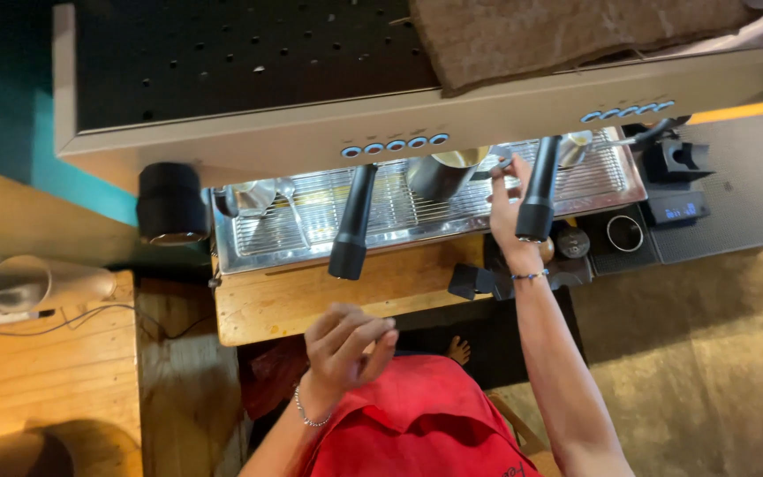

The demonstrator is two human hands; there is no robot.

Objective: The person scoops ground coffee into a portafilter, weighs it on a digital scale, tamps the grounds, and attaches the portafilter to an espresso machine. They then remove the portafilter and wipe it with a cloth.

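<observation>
My right hand (pixel 509 212) reaches up to the drip tray (pixel 399 212) of a beige espresso machine (pixel 311 132). Its fingertips close on the handle of a metal pitcher (pixel 439 175) standing on the grate. A black portafilter handle (pixel 538 190) hangs in front of that hand and covers part of it. My left hand (pixel 346 343) hovers lower, over the edge of the wooden counter (pixel 311 300), fingers loosely bent and holding nothing. A second black portafilter handle (pixel 352 225) hangs to the left of the pitcher.
A smaller metal jug (pixel 253 196) sits at the tray's left end beside a black cylinder (pixel 171 203). A round tamper (pixel 573 241), a small ring-shaped holder (pixel 624 232) and a black scale (pixel 677 208) lie right. A brown cloth (pixel 558 31) tops the machine. A glass (pixel 24 283) lies far left.
</observation>
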